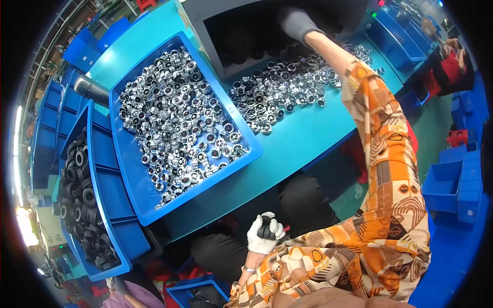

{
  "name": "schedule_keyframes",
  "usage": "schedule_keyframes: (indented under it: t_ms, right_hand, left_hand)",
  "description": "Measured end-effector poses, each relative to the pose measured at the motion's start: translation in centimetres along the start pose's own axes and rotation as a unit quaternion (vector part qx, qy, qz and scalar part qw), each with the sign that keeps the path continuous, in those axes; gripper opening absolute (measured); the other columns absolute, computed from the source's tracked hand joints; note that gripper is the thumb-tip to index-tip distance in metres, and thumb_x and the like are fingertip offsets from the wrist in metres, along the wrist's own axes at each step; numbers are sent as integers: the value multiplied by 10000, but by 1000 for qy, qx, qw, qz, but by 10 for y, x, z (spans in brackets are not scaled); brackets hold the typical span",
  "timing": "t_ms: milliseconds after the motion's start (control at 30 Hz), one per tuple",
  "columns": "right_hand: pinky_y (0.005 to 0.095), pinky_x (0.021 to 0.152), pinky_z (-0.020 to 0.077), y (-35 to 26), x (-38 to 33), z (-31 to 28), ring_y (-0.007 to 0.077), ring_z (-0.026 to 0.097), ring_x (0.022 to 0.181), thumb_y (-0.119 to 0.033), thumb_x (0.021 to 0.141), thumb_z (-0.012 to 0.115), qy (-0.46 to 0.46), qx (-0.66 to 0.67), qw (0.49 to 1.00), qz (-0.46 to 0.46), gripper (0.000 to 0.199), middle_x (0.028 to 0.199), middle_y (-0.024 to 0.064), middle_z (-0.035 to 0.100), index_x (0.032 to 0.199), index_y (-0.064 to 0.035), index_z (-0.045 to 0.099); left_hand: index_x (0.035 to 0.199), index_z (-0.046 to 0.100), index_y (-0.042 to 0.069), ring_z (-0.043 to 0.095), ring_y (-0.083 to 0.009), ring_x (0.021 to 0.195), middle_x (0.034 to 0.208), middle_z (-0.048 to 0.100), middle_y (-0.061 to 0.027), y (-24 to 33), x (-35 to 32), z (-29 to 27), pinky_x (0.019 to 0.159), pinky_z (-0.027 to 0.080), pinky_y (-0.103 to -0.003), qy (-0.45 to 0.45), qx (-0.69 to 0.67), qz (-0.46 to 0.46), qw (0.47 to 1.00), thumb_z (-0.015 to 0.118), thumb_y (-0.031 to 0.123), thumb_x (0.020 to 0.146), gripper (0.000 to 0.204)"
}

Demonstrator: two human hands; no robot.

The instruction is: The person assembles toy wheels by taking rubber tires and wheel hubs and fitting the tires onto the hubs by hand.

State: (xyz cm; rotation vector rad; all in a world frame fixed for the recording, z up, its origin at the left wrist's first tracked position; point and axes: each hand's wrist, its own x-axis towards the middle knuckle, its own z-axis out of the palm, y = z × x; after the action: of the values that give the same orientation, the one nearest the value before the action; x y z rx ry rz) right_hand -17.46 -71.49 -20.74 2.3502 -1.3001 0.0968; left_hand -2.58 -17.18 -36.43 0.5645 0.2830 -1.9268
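My left hand (261,243), in a white glove, is closed round a black toy tyre (266,229) low in front of my body, below the table edge. It may hold more than one; the fingers cover part. My right arm stretches far forward, and my right hand (298,25), in a grey glove, is at the dark opening of a grey box-like housing (213,49). Its fingers are blurred and lost in shadow. Beneath that arm, shiny silver toy wheel hubs (280,84) lie heaped on the teal table (308,131), spilling out from the opening.
A blue tray (134,179) of silver hubs stands on the table, left of the heap. Further left, a blue bin (102,205) holds black tyres (82,200). Blue crates (441,179) stand at right. Another person's gloved hand (119,285) shows at lower left.
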Motion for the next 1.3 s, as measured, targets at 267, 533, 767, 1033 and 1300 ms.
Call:
schedule_keyframes:
  t_ms: [267, 533, 767, 1033, 1300]
  right_hand:
    - [436, 935, 456, -14, -64, 8, 379, 569, 1098, -426, 779, 601, -142, 241, 932, 231, 626, 1190, 230, 583, 1284, -77, 476]
    - [432, 914, 470, -17, -62, 18, 384, 586, 1054, -350, 789, 579, -74, 291, 929, 217, 515, 1097, 245, 617, 1204, -49, 526]
    - [403, 804, 498, 47, -9, -30, 372, 613, 936, -238, 823, 622, 102, 499, 860, -42, 345, 945, 230, 648, 1067, 5, 603]
    - [349, 733, 497, -9, -168, -96, 259, 636, 806, -208, 813, 646, 107, 490, 862, 69, 319, 871, 161, 650, 1028, 22, 594]
    - [359, 818, 482, -136, -448, -124, 270, 597, 914, -160, 798, 675, -88, 693, 712, -65, 315, 1000, 114, 621, 1083, -47, 605]
  left_hand:
    - [1023, 605, 101, 401, -230, 600, 631, 475, -49, -6, -2, -1, 597, 344, -361, 27, 14, -9, 1000, 498, 473, 896, 407]
    - [1010, 597, 104, 390, -222, 594, 637, 464, -42, -5, -3, -6, 599, 340, -358, 63, 9, 10, 998, 511, 475, 887, 401]
    - [1058, 570, 88, 454, -248, 658, 706, 516, -73, -8, 3, -6, 614, 374, -369, 11, -28, 0, 1000, 447, 428, 936, 382]
    - [1065, 568, 120, 478, -252, 797, 750, 488, -65, -24, -24, 25, 689, 409, -379, -6, 43, -35, 998, 544, 517, 856, 449]
    - [1192, 498, -1, 587, -221, 750, 869, 598, -126, -67, -41, 25, 691, 473, -309, -75, 212, -98, 969, 496, 371, 933, 453]
